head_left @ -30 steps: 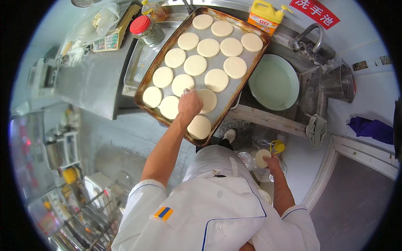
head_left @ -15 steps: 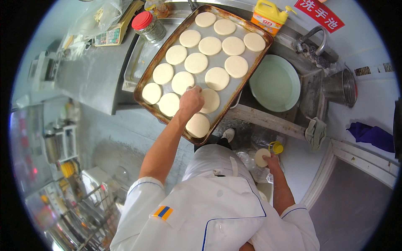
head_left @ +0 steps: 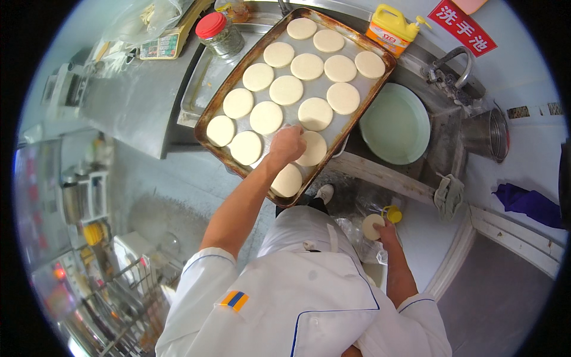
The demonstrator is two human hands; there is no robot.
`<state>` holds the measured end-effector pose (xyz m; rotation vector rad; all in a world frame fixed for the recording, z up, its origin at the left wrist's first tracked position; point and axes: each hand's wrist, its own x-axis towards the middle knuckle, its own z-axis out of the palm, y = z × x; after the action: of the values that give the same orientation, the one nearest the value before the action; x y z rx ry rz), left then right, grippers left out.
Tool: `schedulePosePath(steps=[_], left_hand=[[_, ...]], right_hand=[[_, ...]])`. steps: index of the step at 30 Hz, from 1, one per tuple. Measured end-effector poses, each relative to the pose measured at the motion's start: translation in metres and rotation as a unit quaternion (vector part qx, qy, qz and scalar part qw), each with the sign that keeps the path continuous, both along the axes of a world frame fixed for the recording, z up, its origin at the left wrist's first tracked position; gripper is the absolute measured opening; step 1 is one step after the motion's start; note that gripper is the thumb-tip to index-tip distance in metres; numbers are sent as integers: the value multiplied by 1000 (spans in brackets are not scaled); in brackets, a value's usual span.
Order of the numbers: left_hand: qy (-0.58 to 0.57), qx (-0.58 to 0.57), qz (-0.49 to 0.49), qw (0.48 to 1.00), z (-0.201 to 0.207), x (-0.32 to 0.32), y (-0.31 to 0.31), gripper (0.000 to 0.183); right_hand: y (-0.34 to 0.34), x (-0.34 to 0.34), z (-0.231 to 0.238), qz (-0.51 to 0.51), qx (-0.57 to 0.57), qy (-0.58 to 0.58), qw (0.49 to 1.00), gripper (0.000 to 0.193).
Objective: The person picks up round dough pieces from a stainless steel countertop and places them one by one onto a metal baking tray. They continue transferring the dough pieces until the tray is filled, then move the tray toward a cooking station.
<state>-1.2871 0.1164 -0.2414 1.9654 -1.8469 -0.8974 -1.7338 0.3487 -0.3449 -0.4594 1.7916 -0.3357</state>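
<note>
A brown-rimmed baking tray (head_left: pixel 351 122) lined with pale sheet carries several flat, round dough discs (head_left: pixel 286 90) in loose rows. My left hand (head_left: pixel 286 145) is over the near part of the tray, fingers curled in, beside a dough disc (head_left: pixel 312 149) whose left edge it covers. Whether anything is between those fingers is hidden. Low on the right, away from the tray, my right hand (head_left: pixel 387 231) grips a single dough disc (head_left: pixel 373 226) by its edge.
Right of the tray, a pale green basin (head_left: pixel 395 124) sits in the sink beneath a tap (head_left: pixel 455 65). A yellow jug (head_left: pixel 391 27) and a red-lidded jar (head_left: pixel 220 34) flank the tray's far end. A scale (head_left: pixel 160 46) stands on the steel counter (head_left: pixel 128 98). A cloth (head_left: pixel 449 195) hangs at the sink edge.
My left hand has shifted a little to the right across the tray, away from the disc it was touching or overlapping. My right hand still holds its dough disc. The view has shifted slightly.
</note>
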Motion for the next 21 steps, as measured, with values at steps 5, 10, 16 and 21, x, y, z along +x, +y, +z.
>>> schedulePosePath(steps=[5, 10, 16, 21], left_hand=[[30, 3, 9, 1000, 8, 7, 1, 32], [45, 19, 38, 998, 27, 50, 4, 36], [46, -23, 51, 997, 36, 78, -5, 37], [80, -67, -15, 994, 28, 37, -28, 38]], right_hand=[[1, 0, 1, 14, 21, -15, 1000, 41], [2, -3, 7, 11, 17, 19, 1000, 41], [5, 2, 44, -60, -24, 51, 997, 40], [0, 18, 101, -141, -121, -46, 981, 39]])
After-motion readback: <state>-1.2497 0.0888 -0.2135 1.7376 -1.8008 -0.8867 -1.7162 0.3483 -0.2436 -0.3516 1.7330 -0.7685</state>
